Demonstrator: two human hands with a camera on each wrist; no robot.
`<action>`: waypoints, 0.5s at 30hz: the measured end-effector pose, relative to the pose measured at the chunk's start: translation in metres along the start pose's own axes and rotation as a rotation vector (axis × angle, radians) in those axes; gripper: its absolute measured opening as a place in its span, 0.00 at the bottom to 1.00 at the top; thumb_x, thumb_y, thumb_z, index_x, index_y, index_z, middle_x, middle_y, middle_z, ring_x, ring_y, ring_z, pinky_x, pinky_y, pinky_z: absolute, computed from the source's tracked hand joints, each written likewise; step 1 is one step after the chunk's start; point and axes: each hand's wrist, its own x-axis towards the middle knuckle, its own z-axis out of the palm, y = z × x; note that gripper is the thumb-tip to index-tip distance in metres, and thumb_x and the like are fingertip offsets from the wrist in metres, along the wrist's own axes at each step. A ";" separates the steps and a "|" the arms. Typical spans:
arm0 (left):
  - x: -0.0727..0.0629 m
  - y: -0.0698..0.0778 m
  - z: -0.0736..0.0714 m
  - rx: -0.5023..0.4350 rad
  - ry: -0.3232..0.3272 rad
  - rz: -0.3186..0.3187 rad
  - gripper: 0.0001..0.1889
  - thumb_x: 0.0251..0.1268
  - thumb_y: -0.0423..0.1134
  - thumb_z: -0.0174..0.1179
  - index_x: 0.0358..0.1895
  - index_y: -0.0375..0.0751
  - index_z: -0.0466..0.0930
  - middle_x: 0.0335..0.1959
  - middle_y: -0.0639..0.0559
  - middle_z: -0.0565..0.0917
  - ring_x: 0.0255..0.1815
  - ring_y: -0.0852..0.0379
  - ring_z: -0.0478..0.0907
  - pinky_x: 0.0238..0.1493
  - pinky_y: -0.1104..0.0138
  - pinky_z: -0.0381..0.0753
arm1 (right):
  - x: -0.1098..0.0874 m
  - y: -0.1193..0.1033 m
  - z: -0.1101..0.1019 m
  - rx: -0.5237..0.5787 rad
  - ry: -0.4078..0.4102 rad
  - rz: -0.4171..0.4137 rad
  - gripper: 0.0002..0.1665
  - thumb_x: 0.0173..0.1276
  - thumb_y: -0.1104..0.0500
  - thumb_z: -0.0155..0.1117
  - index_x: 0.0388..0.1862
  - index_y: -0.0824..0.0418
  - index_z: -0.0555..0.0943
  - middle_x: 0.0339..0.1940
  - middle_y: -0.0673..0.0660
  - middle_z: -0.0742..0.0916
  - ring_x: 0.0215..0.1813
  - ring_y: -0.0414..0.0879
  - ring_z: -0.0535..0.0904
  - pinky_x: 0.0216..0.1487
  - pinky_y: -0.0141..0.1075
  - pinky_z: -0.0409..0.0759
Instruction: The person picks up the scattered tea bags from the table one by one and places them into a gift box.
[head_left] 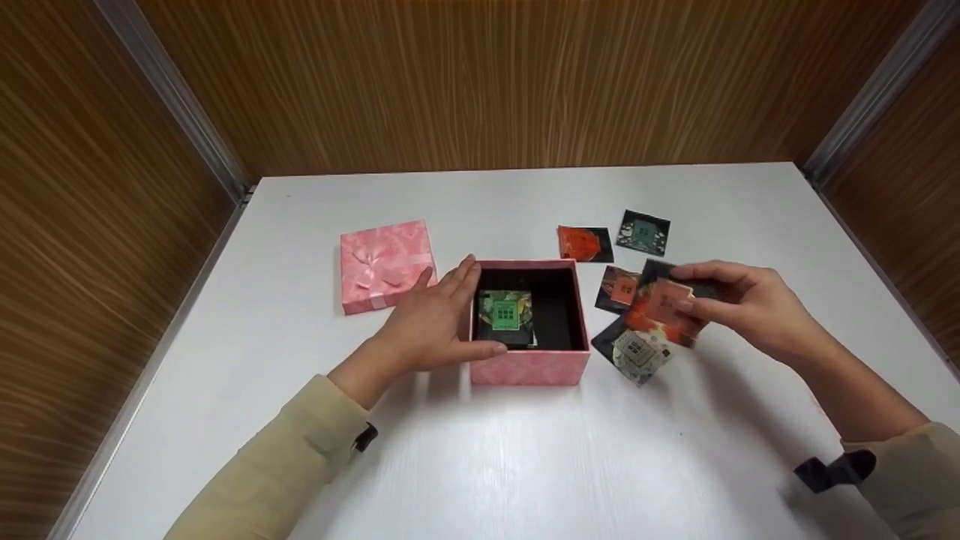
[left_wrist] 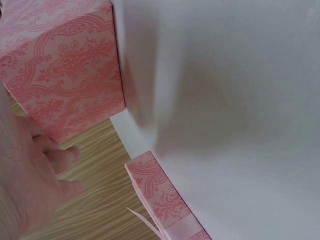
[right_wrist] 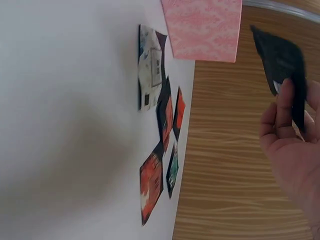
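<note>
Pink box (head_left: pixel 529 369) stood uncovered on the white table (head_left: pixel 487 472), its dark inside visible from the head only; both wrist cameras saw just patterned outer walls. To its left, apart from it, lay the matching lid (head_left: pixel 386 259), which the left wrist view caught edge-on. The person's left hand (head_left: pixel 431 322) rested against the box, unclenched, fingers extended along the left side and thumb across the front rim. Over on the right, the right hand (head_left: pixel 757 307) was pinching a dark packet (right_wrist: pixel 280 55) between thumb and fingers, above the table; the right wrist view gave its black side, while from the head it blurred into neighbouring orange, its outline hard to tell. Flat on the tabletop right of the box lay more packets, including a cream packet (head_left: pixel 641 356), a teal packet (head_left: pixel 643 232) and an orange packet (right_wrist: pixel 151 185), the last distinct from the held one in the right wrist view. Inside the box, on the left, lay a green-labelled packet (head_left: pixel 506 315), seen from the head alone. Smaller still, a ribbon bow (head_left: pixel 375 270) topped the lid, and a white patch (right_wrist: pixel 276 87) on the held packet showed to the right wrist.
</note>
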 end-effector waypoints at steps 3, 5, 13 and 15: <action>0.000 0.000 0.000 -0.002 0.001 0.004 0.67 0.60 0.88 0.42 0.87 0.38 0.40 0.89 0.45 0.44 0.87 0.49 0.48 0.85 0.45 0.41 | 0.004 -0.007 0.005 -0.014 -0.019 -0.037 0.28 0.72 0.66 0.74 0.70 0.64 0.80 0.53 0.55 0.87 0.42 0.43 0.86 0.40 0.30 0.87; -0.001 0.000 0.000 -0.003 0.000 0.006 0.67 0.61 0.88 0.43 0.87 0.38 0.40 0.89 0.45 0.44 0.87 0.50 0.48 0.85 0.45 0.41 | 0.008 -0.011 0.008 -0.030 -0.017 -0.066 0.30 0.73 0.66 0.72 0.73 0.62 0.79 0.55 0.56 0.86 0.43 0.43 0.85 0.41 0.29 0.86; -0.001 0.000 0.000 -0.011 -0.001 0.009 0.67 0.61 0.88 0.43 0.87 0.37 0.40 0.89 0.45 0.44 0.87 0.48 0.49 0.85 0.44 0.42 | 0.023 -0.026 0.021 -0.038 0.039 -0.140 0.23 0.73 0.69 0.70 0.66 0.63 0.84 0.40 0.56 0.85 0.37 0.42 0.84 0.39 0.28 0.86; -0.001 0.000 0.000 -0.014 0.000 0.008 0.67 0.60 0.88 0.42 0.87 0.38 0.40 0.89 0.45 0.44 0.87 0.49 0.49 0.85 0.44 0.41 | 0.027 -0.029 0.026 -0.024 0.043 -0.150 0.22 0.73 0.70 0.70 0.65 0.64 0.84 0.37 0.57 0.83 0.36 0.42 0.84 0.37 0.29 0.86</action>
